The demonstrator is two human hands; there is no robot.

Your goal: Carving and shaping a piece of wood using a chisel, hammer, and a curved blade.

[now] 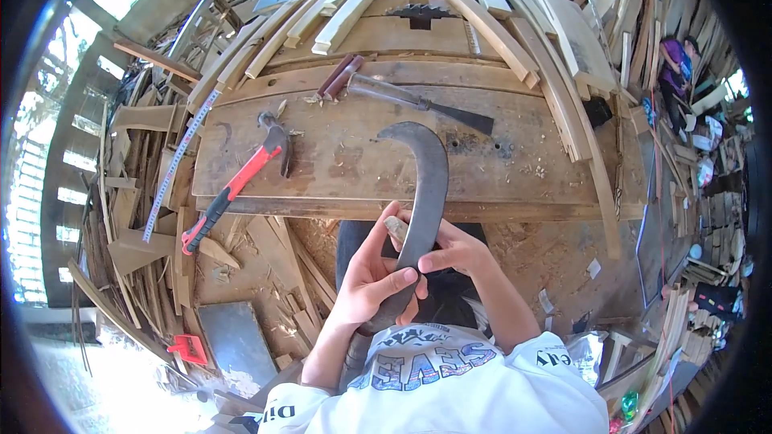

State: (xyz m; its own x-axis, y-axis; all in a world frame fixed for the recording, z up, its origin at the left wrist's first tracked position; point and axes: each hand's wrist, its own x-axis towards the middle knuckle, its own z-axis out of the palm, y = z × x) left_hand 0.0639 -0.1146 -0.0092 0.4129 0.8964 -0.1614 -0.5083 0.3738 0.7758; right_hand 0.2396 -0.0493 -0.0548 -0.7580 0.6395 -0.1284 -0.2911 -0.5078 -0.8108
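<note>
A billhook with a wide, dark, curved blade stands up in front of my body, its hooked tip over the near part of the workbench. My left hand is closed on the lower blade, thumb lying on its flat. On the other side, my right hand grips the blade too, thumb pressed to the metal. A small pale, rough piece sits at the fingertips beside the inner edge; its kind and which hand holds it are unclear. The billhook's lower end is partly hidden by my left hand and shirt.
A claw hammer with a red and black handle lies at the bench's left. A chisel and dark red wooden pieces lie farther back. Wood strips cover the far side. A red dustpan is on the floor.
</note>
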